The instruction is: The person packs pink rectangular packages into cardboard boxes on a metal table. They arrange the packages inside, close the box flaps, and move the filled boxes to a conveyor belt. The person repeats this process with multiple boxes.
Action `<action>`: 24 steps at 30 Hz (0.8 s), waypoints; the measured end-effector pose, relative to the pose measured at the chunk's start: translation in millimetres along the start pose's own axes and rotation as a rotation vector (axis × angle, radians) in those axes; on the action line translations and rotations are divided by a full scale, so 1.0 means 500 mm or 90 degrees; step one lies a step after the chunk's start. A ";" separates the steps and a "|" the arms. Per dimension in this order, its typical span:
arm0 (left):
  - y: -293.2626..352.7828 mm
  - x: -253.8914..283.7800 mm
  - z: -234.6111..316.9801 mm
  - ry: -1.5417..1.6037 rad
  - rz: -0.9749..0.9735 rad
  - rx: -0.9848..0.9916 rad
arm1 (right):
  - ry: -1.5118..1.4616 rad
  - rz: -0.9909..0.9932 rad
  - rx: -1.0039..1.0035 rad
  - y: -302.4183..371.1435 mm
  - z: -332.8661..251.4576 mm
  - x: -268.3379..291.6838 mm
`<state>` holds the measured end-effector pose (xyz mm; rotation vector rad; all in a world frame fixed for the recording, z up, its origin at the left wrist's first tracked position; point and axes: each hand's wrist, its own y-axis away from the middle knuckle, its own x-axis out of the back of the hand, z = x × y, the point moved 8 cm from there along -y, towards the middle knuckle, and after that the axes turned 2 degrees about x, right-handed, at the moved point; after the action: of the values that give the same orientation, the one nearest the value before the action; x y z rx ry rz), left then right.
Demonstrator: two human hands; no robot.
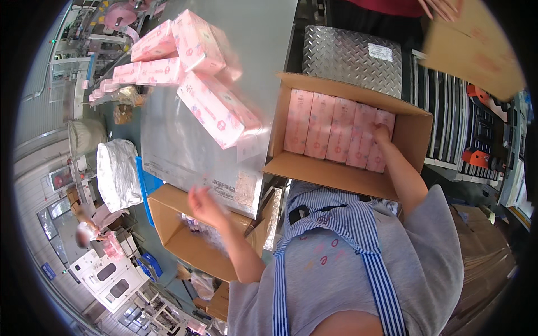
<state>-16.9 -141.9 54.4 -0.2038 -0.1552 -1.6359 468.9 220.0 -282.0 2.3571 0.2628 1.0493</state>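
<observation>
In front of me, a cardboard box [347, 179] stands with its flaps up, holding a row of pink printed, film-wrapped packs [318, 126]. My right hand [382, 133] reaches into it with curled fingers on the rightmost pack [376, 155]; its fingertips are partly hidden. To the left, my left hand [204, 206] is over the near edge of the metal table [188, 151], holding no visible pack. Its fingers are smeared by motion. Farther up the table lies a loose heap of larger pink wrapped bundles [216, 109], one slanting toward the box.
A second cardboard box [193, 246], with clear film inside, sits below my left arm. Beyond the packed box are a diamond-plate metal sheet [353, 59] and a roller conveyor [445, 112]. At upper right, a co-worker's hand [445, 8] is by a brown carton [476, 50].
</observation>
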 end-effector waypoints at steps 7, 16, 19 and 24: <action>-0.046 0.453 -0.280 -0.839 0.070 -0.058 | 0.336 -0.031 0.106 0.121 0.043 -0.017; 0.016 0.436 -0.382 -0.561 -0.036 0.314 | 0.521 -0.233 0.441 0.190 -0.222 -0.206; -0.093 0.502 -0.310 -0.527 0.117 0.055 | 0.560 0.032 0.561 0.152 -0.333 -0.144; -0.184 0.134 -0.153 -0.212 -0.111 0.052 | 0.658 -0.477 0.283 0.179 -0.121 -0.183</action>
<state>-115.9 -217.0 -3.0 -0.4084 -0.5046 -1.7548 358.7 134.3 -257.2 1.5145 1.7224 1.7780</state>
